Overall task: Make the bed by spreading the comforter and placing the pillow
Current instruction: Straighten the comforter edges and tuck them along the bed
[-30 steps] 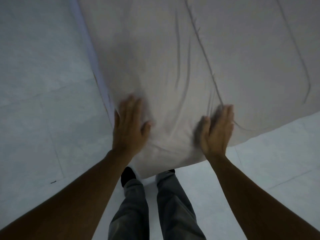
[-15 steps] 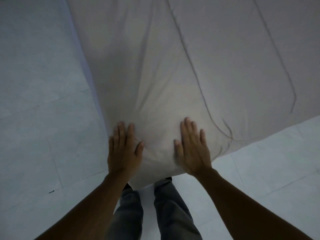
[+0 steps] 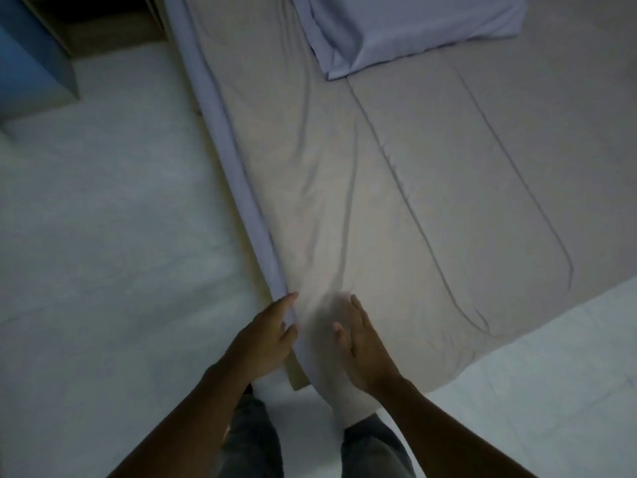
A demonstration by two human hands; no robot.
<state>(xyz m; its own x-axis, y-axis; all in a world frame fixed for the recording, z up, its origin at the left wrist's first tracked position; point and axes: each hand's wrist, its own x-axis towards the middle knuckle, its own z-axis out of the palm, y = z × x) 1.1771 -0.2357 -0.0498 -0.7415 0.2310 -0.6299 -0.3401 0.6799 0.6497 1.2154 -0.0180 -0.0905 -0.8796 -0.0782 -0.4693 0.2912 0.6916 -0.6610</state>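
The beige comforter (image 3: 396,201) lies flat on the bed, soft and floppy. Both hands, left (image 3: 267,334) and right (image 3: 362,343), are open at its near corner, holding nothing. Grab corners. The pillow (image 3: 413,25) sits on top.

Bare forearms (image 3: 193,412), grey trousers (image 3: 255,439) (denim-like)

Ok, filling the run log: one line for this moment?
left hand: at corner edge | right hand: flat on comforter | pillow: placed

The comforter (image 3: 431,201) stretches ahead of the fingers (image 3: 355,305) over the bed, with the pillow (image 3: 413,29) on it at the far end.
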